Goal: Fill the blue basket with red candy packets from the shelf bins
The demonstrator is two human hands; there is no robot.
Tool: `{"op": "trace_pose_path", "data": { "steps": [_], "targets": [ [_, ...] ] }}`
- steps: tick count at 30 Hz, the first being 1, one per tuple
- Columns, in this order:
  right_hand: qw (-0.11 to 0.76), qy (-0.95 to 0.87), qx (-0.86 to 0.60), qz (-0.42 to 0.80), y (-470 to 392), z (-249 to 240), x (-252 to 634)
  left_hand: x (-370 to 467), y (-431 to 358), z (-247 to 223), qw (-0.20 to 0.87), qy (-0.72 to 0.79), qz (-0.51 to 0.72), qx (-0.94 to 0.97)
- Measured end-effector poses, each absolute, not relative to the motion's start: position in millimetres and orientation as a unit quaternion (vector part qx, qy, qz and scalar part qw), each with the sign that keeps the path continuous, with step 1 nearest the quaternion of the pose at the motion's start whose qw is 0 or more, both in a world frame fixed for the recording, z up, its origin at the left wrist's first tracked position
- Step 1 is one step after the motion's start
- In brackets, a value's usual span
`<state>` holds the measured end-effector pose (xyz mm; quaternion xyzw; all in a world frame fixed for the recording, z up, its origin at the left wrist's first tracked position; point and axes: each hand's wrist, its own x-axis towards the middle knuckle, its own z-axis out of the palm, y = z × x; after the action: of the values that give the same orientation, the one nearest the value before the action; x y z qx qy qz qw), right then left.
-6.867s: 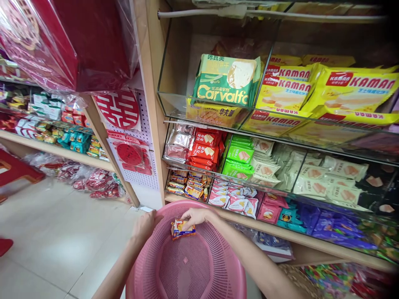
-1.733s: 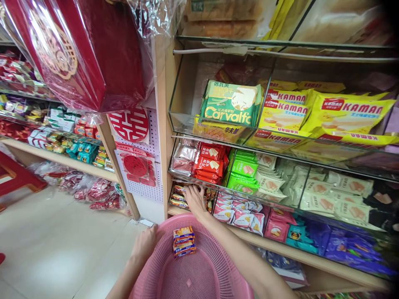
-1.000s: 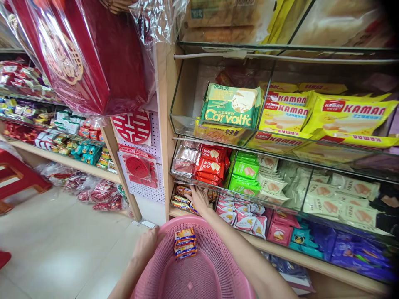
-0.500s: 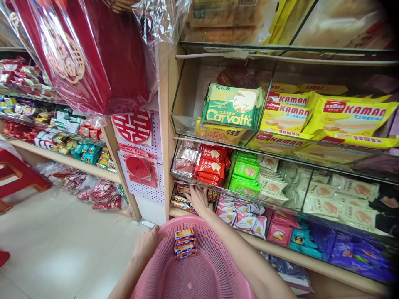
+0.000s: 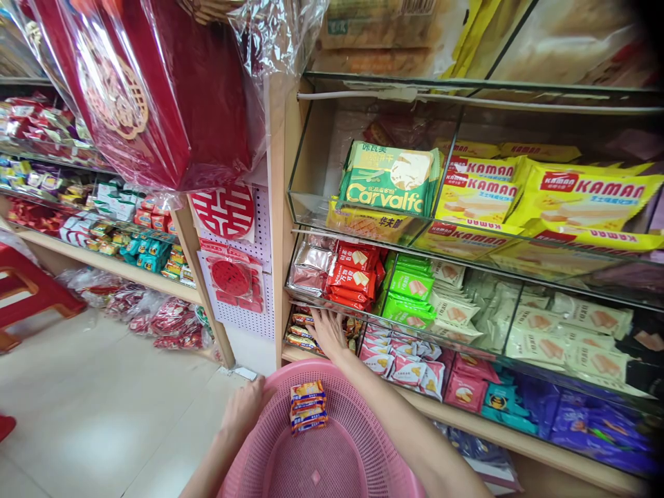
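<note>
My left hand [image 5: 245, 407] is closed around the left rim of a pink plastic basket [image 5: 377, 422]. On the basket's floor, near its far end, lies a small stack of orange and blue snack packets [image 5: 308, 408]. My right hand [image 5: 328, 333] reaches over the basket into the lowest left shelf compartment. Its fingers are stretched out over small brown and yellow wrapped snacks [image 5: 301, 330], and the fingertips are partly hidden among them under the shelf above. I see nothing gripped in that hand.
Clear dividers split the shelves, with red packets [image 5: 353, 275], green packets [image 5: 409, 290] and pink-white packets [image 5: 407, 369] close by. A wrapped red box [image 5: 171, 90] hangs at upper left. A red stool [image 5: 36, 294] stands on the tiled floor [image 5: 129, 408].
The fingers of my right hand have shifted slightly over the wrapped snacks. The view has moved a little. My left hand and the basket stay in place.
</note>
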<state>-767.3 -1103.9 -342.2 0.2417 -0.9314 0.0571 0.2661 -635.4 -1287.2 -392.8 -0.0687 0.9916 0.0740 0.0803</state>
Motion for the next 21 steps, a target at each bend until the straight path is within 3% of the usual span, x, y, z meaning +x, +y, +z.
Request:
{"op": "trace_pose_path", "data": {
  "steps": [21],
  "targets": [
    [0.193, -0.943, 0.263, 0.064, -1110.1, -323.8, -770.6, -635.9, -1290.6, -400.7, 0.067, 0.993, 0.074, -0.063]
  ]
}}
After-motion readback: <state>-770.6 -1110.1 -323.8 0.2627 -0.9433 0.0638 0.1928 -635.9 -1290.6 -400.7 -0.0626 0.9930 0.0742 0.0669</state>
